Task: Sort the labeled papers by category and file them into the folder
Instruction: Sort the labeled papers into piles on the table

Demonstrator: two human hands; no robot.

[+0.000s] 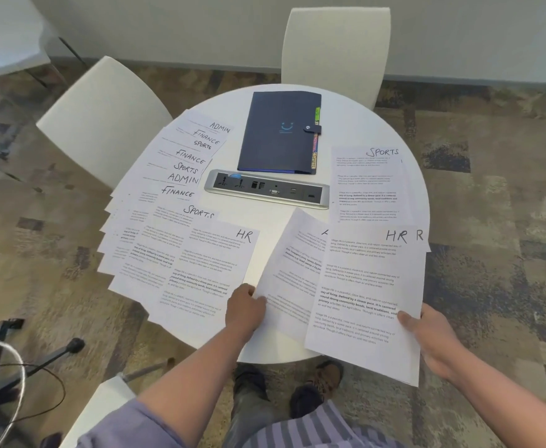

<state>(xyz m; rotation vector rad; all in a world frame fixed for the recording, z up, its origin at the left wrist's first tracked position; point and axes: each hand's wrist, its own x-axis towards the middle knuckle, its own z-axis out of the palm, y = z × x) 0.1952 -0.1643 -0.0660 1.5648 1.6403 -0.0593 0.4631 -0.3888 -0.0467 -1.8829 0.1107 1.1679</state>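
On the round white bench (pixel 355 124), left hand (pixel 245 307) fingers pinch a white printed sheet (pixel 292 270); right hand (pixel 433 337) fingers pinch the white "HR" sheet (pixel 362 286).

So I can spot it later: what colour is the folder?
Dark navy blue folder, best seen in the head view.

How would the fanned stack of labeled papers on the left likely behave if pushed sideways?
The fanned stack is loose overlapping sheets, so it would probably slide apart. The white table looks smooth, so sheets likely skid easily. Overhanging edges may droop or fall.
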